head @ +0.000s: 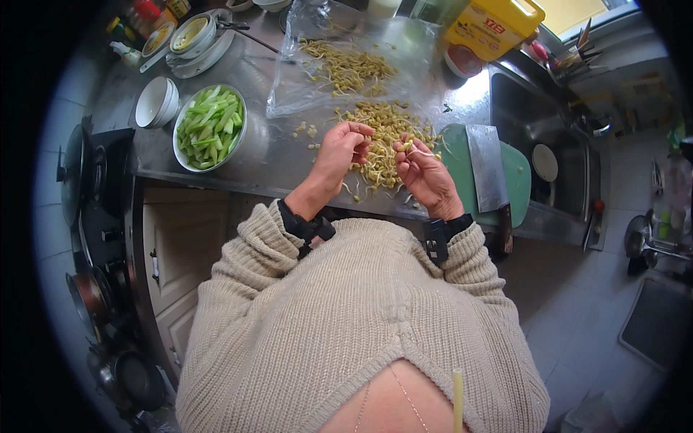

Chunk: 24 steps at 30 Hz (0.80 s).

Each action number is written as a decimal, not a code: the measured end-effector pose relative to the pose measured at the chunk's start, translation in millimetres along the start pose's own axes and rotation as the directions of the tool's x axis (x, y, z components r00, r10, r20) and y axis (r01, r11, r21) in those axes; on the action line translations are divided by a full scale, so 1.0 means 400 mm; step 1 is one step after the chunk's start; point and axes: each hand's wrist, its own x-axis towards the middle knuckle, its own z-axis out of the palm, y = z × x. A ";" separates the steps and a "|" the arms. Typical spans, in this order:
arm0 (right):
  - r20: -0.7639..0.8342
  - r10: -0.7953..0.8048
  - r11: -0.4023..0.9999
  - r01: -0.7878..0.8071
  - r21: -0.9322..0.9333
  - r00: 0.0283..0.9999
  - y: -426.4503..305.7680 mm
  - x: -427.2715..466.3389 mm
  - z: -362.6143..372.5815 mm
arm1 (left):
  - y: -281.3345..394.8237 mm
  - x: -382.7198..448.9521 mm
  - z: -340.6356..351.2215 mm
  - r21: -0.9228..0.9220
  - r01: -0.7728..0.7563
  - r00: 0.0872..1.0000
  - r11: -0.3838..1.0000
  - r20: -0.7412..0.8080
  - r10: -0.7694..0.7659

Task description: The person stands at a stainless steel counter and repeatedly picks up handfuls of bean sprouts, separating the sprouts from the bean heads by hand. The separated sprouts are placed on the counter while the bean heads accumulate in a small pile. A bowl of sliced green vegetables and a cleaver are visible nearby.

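Observation:
A pile of soybean sprouts (379, 162) lies on the steel counter, between and under both hands. My right hand (425, 173) pinches a few sprouts at its fingertips, a yellow head and pale stems showing. My left hand (344, 149) is curled at the pile's left side, its thumb and fingertips together; whether something small is between them cannot be told. More sprouts (352, 67) lie on a clear plastic bag (287, 92) beyond the pile. Small pale pieces (304, 130) are scattered left of the pile.
A bowl of cut green celery (211, 127) and stacked white bowls (156, 103) stand left. At right, a cleaver (487, 168) lies on a green cutting board (517, 178) beside the sink (574, 162). Stacked dishes (197, 48) and a yellow jug (487, 27) stand farther back.

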 end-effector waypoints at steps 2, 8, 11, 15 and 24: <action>-0.031 -0.007 1.000 0.007 0.005 0.999 0.000 0.005 0.006 | 0.002 -0.011 -0.009 -0.024 0.007 1.000 1.000 -0.003 -0.007; -0.027 -0.004 1.000 0.004 -0.019 1.000 -0.002 0.026 0.040 | 0.016 -0.029 -0.037 -0.035 0.026 1.000 0.999 -0.016 -0.027; -0.015 0.006 0.995 -0.007 -0.096 1.000 0.000 0.040 0.055 | 0.023 -0.030 -0.043 -0.034 0.009 1.000 0.999 -0.013 -0.009; 0.042 0.073 0.981 -0.064 -0.181 0.996 0.009 0.056 0.078 | 0.031 -0.007 -0.042 0.035 -0.011 0.999 0.999 0.048 0.009; 0.068 0.131 0.955 -0.108 -0.276 0.989 0.024 0.092 0.148 | 0.025 0.017 -0.036 -0.051 -0.093 0.995 0.994 0.026 0.095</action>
